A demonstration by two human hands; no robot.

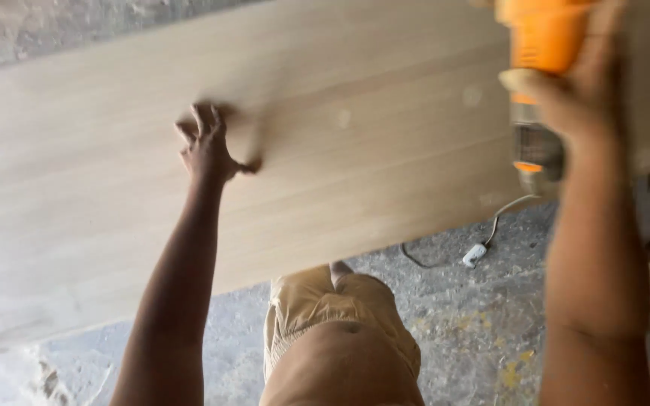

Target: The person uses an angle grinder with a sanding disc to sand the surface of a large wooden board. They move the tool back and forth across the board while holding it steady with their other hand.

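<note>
Hands work over a big wooden board [355,135]. Left hand [208,146] lies flat on the wood, fingers spread open, as if to keep it steady. Right hand [577,90] is wrapped tight around an orange power tool [539,45] near the board's far edge. Its white cord [490,233] trails on the dusty floor [460,323].

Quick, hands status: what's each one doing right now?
Left hand: open, fingers spread flat on the board, holding nothing.
Right hand: closed around the orange power tool.
</note>
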